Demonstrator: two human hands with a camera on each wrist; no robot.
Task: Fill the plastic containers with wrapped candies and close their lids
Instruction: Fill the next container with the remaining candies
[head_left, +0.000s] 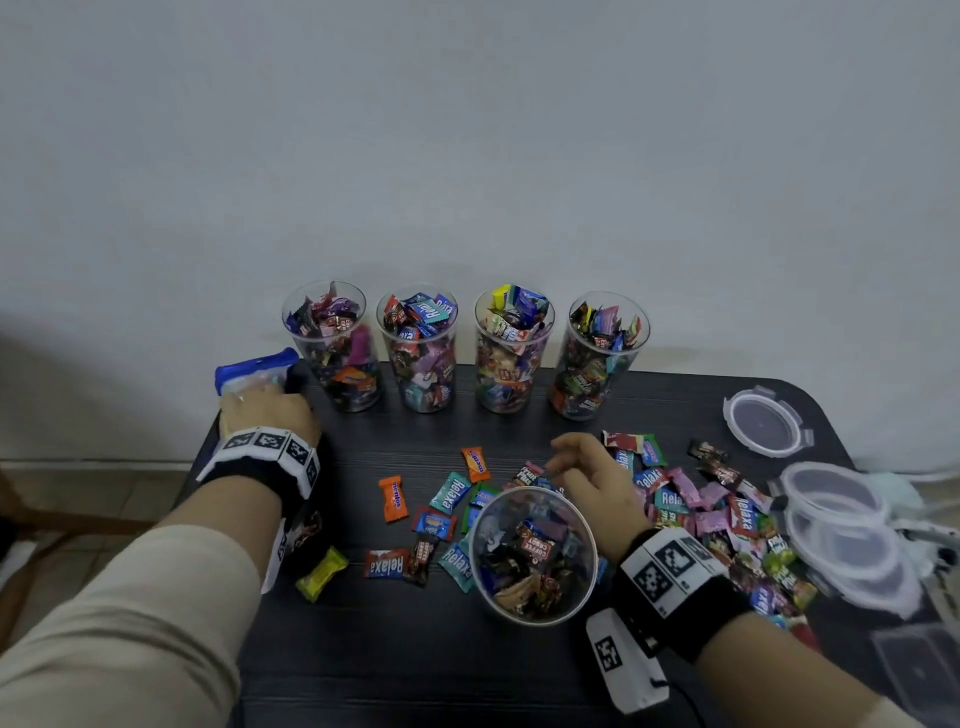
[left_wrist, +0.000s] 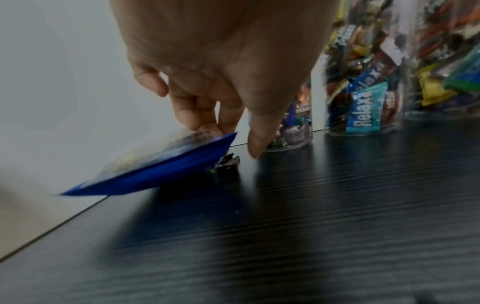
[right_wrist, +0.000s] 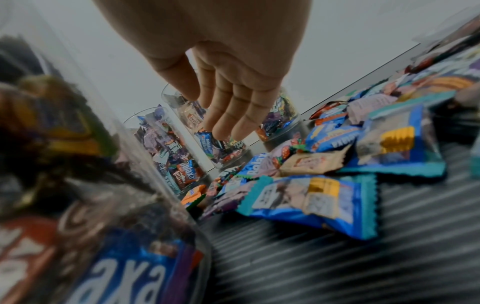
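Observation:
A clear plastic container (head_left: 535, 620), partly filled with wrapped candies, stands near the table's front centre; its wall (right_wrist: 116, 144) fills the left of the right wrist view. My right hand (head_left: 582, 467) (right_wrist: 226, 115) hovers just beyond it over loose wrapped candies (head_left: 691, 504) (right_wrist: 311, 197), fingers relaxed and holding nothing. At the back left corner my left hand (head_left: 267, 408) (left_wrist: 226, 127) pinches a blue packet (head_left: 254, 371) (left_wrist: 155, 170) that tilts over the table edge. A small dark candy (left_wrist: 226, 162) lies under its corner.
Several candy-filled clear containers (head_left: 418, 364) (left_wrist: 363, 92) stand without lids in a row along the back by the wall. One clear lid (head_left: 763, 421) lies at the back right, with a stack of lids (head_left: 836, 514) nearer. More candies (head_left: 395, 499) are scattered on the dark table (head_left: 415, 675).

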